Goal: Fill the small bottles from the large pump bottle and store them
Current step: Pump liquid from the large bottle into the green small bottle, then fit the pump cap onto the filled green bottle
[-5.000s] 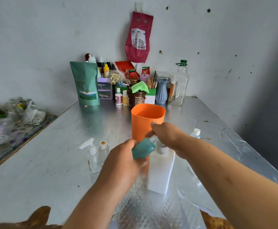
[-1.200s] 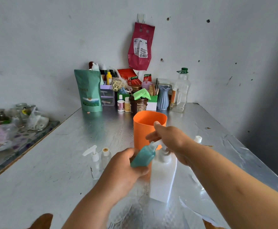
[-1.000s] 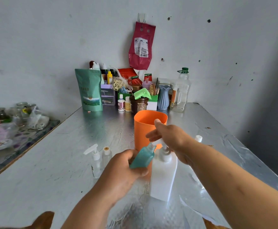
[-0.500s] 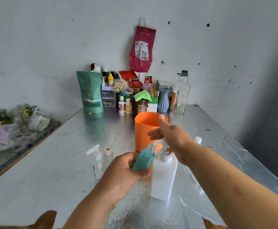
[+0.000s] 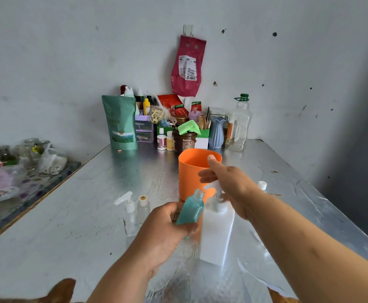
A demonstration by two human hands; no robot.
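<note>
Filling in progress: left hand [image 5: 165,228] wrapped tight around small teal bottle [image 5: 190,209], tilted, open neck angled up toward pump spout [image 5: 209,185]. Right hand [image 5: 229,184] resting on top of pump head of large white pump bottle [image 5: 217,228], fingers spread and closed on nothing, palm over plunger. Both bottles near front edge of tabletop [image 5: 69,215], just ahead of orange cup [image 5: 193,171].

Risks from here:
- Neck looks narrow, spout tip close above it but not clearly seated. Any misalignment on press likely to send liquid down outside of teal bottle onto left fingers and tabletop.
- Teal bottle appears nearly full to shoulder. One more full stroke could overflow; cannot tell exact level at neck.
- Large bottle steadied only by downward push. Off-centre press could tip it toward left hand or orange cup.
- Tilted bottle with no cap: spill probable if left wrist rolls further.
- Wet grip afterwards making capping and storing slippery.

Two clear small bottles [image 5: 135,212] standing just left of left hand, appearing empty; elbow swing could knock them. Another white-capped bottle [image 5: 262,185] partly hidden behind right forearm, near right edge.
</note>
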